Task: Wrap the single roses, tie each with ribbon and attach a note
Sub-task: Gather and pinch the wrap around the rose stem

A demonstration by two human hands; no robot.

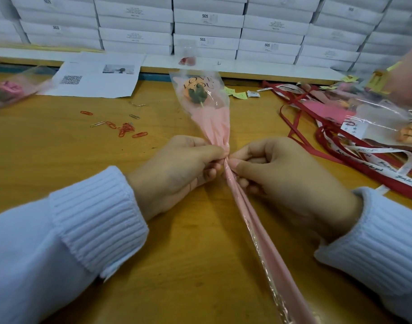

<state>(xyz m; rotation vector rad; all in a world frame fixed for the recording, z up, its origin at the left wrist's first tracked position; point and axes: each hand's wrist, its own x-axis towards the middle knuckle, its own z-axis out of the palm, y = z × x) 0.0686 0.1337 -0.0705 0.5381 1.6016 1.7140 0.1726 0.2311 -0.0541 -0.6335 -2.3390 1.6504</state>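
A single orange rose (195,91) lies in a clear sleeve printed "LOVE YOU" with pink paper (213,123) round its stem, head pointing away from me on the wooden table (60,155). My left hand (177,171) and my right hand (277,174) both pinch the gathered wrap at its narrow neck, fingers curled, thumbs meeting. The pink wrap's long tail (270,253) runs toward me at the lower right. Red and white printed ribbons (354,157) lie in a heap to the right. Small yellow notes (237,94) sit beyond the rose.
Several orange paper clips (125,130) are scattered left of centre. A printed sheet (95,76) lies at the back. Wrapped roses rest at the far left (6,90) and far right (408,134). White boxes (205,24) are stacked along the back. Another person's hand (410,78) shows at the right edge.
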